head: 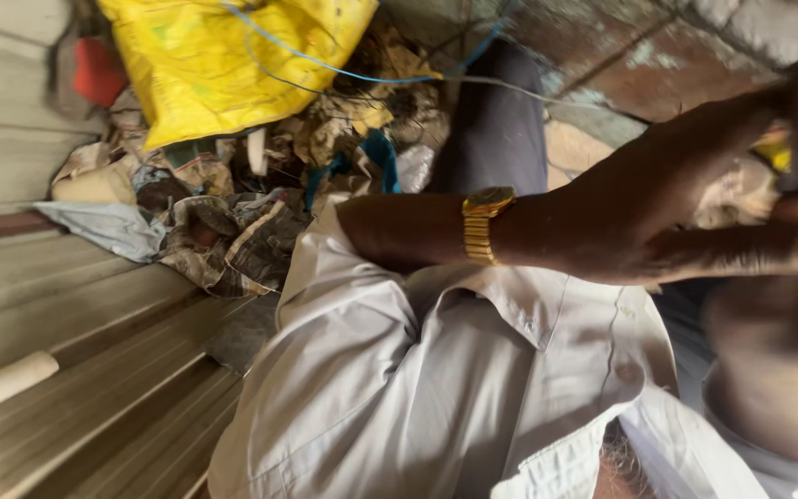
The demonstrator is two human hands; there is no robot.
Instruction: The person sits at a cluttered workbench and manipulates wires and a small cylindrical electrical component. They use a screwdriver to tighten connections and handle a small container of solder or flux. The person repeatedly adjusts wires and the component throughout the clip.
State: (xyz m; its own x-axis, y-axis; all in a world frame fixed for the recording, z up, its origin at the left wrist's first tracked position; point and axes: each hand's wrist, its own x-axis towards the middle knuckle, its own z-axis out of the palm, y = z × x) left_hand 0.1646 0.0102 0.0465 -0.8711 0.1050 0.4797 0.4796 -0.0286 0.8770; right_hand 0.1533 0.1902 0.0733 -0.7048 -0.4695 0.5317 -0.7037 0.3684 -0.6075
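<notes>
Head view, tipped sideways: one hand [685,208] stretches from the middle toward the right edge, its fingers [759,249] laid long and fairly straight against a blurred dark shape there. Which hand it is cannot be told for sure; by the arm's run it reads as the left hand. Whether it grips anything cannot be told either, for its fingertips run out of the frame. A small yellow object [776,152] peeps out just above the knuckles, too hidden to name. The right hand may be the blurred brown mass [778,360] at the lower right, but that is unclear.

On the wrist sits a gold metal watch [480,225] with a ribbed link band. The pale white shirt [399,388] is soft, creased cotton, its sleeve rolled back on the forearm. Behind the arm lies a dark trouser leg [496,129].

Further out, crumpled newspaper [233,245], rags and scraps lie heaped under a glossy yellow plastic sack [223,60], crossed by a thin blue cord [325,66]. Grey corrugated sheeting [66,314] fills the left side; worn reddish brick paving [658,55] shows at the upper right.
</notes>
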